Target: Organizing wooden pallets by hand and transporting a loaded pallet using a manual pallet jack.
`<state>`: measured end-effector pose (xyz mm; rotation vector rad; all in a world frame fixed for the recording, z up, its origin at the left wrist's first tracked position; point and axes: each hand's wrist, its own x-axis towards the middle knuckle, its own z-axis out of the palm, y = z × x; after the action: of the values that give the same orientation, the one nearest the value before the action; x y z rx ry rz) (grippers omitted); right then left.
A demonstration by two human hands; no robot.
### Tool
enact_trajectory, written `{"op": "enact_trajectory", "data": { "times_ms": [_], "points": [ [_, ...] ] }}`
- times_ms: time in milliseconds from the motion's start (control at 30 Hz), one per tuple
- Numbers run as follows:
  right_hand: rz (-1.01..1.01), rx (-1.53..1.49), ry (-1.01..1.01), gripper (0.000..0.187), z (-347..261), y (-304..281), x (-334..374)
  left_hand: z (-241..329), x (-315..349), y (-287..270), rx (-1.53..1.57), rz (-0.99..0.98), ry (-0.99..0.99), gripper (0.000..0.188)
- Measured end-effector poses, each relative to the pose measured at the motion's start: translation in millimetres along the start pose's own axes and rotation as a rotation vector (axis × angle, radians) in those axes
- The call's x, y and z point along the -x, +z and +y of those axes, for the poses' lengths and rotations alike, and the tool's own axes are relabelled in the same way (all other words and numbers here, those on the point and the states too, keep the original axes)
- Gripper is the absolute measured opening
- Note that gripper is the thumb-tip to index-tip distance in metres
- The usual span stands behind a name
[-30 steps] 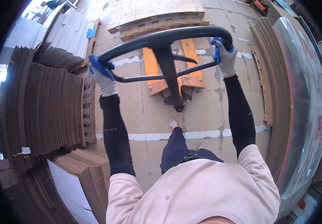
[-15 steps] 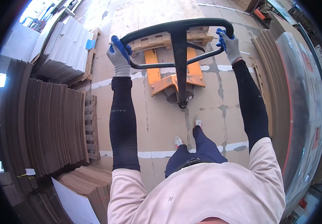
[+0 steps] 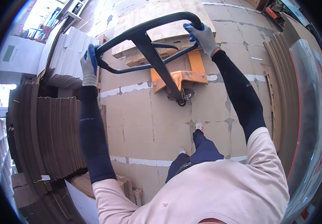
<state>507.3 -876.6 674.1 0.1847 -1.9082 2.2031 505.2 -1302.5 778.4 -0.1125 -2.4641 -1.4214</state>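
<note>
Both my gloved hands grip the black loop handle (image 3: 146, 67) of an orange pallet jack (image 3: 187, 76). My left hand (image 3: 89, 65) is closed around the handle's left end, and my right hand (image 3: 202, 37) around its right end. The handle leans to the left, its shaft rising from the pivot near the floor. A small black lever (image 3: 164, 45) sits inside the loop. Beyond the handle, a wooden pallet with a pale flat board top (image 3: 157, 18) rests over the jack's forks. Most of the fork length is hidden beneath it.
Stacks of brown cardboard (image 3: 56, 134) and white sheets (image 3: 71, 56) line the left side. On the right stand more cardboard sheets (image 3: 286, 82) and a plastic-wrapped stack (image 3: 310, 112). Tan floor (image 3: 131, 123) with worn white lines runs between them.
The handle has swung to the left and tilted, its right end now higher. Both hands moved left with it. The pallet and jack have turned slightly in view.
</note>
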Motion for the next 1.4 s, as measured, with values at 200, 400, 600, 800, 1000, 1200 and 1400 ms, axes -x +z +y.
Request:
{"op": "enact_trajectory", "data": {
  "times_ms": [200,400,600,800,1000,1200,1400],
  "points": [
    [-0.454,0.272,-0.573,0.056,-75,19,-91,84,-59,72,-0.914,-0.47,0.335,0.065],
    [-0.82,1.355,-0.433,0.051,-138,77,-106,85,-73,83,-0.94,-0.453,0.186,0.054],
    [-0.813,1.394,-0.296,0.033,-149,73,-75,108,-30,75,-0.724,-0.643,0.028,0.038],
    [-0.799,1.35,-0.453,0.029,-151,32,50,138,94,71,-0.439,-0.895,-0.079,0.028],
    [-0.98,1.134,-0.363,0.024,-100,-24,277,100,324,95,-0.505,-1.065,0.133,0.035],
    [-1.347,1.218,0.413,0.03,45,-61,505,-38,596,173,-0.582,-0.969,0.146,0.026],
    [-1.074,1.231,0.372,0.023,75,-39,552,-65,615,163,-0.734,-1.136,-0.019,0.029]
  ]
}}
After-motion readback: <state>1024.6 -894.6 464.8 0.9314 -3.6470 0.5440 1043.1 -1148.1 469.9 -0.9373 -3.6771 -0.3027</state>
